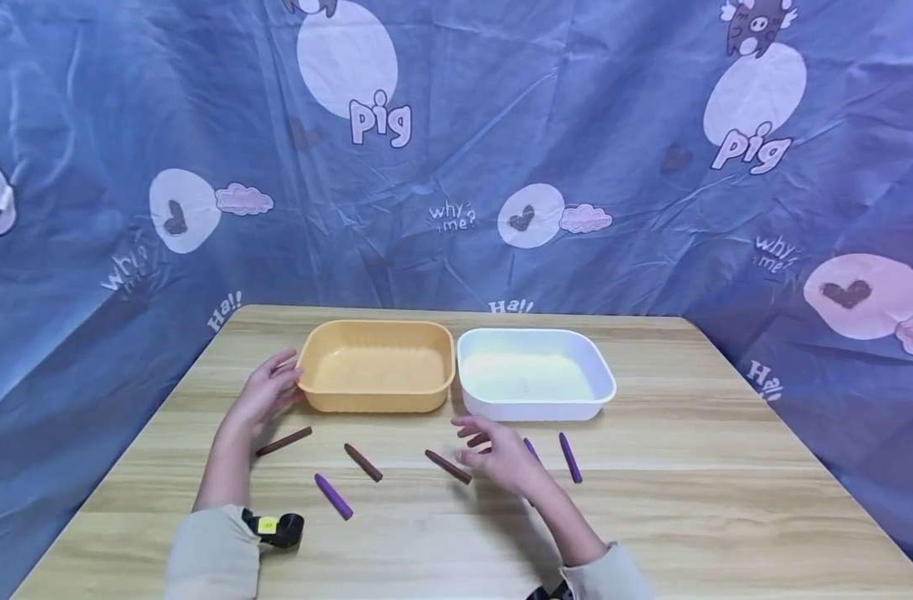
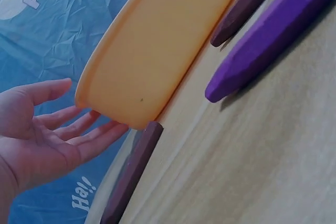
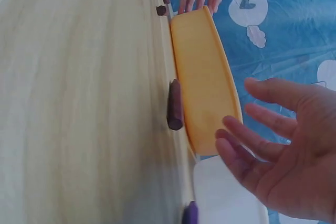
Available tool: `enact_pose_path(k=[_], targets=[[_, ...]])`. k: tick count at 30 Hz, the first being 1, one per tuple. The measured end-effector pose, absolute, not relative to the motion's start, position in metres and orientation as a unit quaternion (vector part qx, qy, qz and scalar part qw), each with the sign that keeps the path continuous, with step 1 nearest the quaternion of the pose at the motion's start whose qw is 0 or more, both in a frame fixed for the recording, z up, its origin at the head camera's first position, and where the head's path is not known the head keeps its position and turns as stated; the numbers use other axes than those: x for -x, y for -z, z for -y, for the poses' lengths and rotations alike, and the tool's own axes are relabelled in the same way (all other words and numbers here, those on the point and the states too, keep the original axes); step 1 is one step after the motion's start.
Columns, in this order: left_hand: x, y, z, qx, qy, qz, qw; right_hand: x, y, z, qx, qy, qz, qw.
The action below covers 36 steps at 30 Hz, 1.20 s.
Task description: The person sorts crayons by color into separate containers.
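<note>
My left hand (image 1: 264, 393) is at the left end of the yellow-orange plastic bin (image 1: 377, 402), its extended fingers right at the bin's wall. In the left wrist view that hand (image 2: 50, 137) has thumb and fingers spread, with the palm showing. My right hand (image 1: 501, 457) hovers in front of the white bin (image 1: 534, 411), fingers loosely bent and holding nothing. A brown crayon (image 1: 447, 467) lies just left of its fingertips. One purple crayon (image 1: 531, 449) is partly hidden behind this hand, and another purple crayon (image 1: 570, 457) lies to its right. Both bins look empty inside.
A brown crayon (image 1: 285, 441) lies close to the left wrist. Farther right are another brown crayon (image 1: 363, 462) and a purple crayon (image 1: 333, 497). The wooden table (image 1: 726, 500) reaches back to a blue printed cloth (image 1: 456, 167).
</note>
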State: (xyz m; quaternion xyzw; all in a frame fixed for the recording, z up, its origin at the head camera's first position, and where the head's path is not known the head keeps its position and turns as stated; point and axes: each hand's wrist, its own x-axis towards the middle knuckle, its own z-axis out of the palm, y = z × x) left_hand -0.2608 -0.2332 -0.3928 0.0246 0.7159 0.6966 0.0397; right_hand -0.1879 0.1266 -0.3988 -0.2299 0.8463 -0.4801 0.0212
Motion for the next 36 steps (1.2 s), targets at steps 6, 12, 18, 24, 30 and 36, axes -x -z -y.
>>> enact_pose_path(k=[6,12,18,24,30,36], targets=[[0.261,0.396,0.239,-0.042,-0.711,-0.701,0.042,0.190,0.409,-0.126,0.228,0.470,-0.849,0.081],[0.262,0.396,0.238,-0.041,-0.714,-0.698,0.047,0.192,0.416,-0.124,0.236,0.441,-0.861,0.093],[0.261,0.396,0.237,-0.027,-0.712,-0.699,0.055,0.192,0.419,-0.121,0.248,0.423,-0.866,0.097],[0.261,0.398,0.237,-0.029,-0.705,-0.706,0.058,0.189,0.416,-0.117,0.249,0.393,-0.882,0.081],[0.259,0.398,0.237,-0.022,-0.699,-0.712,0.062,0.188,0.416,-0.114,0.242,0.392,-0.884,0.078],[0.262,0.394,0.234,-0.021,-0.704,-0.707,0.059,0.193,0.409,-0.117,0.231,0.396,-0.886,0.065]])
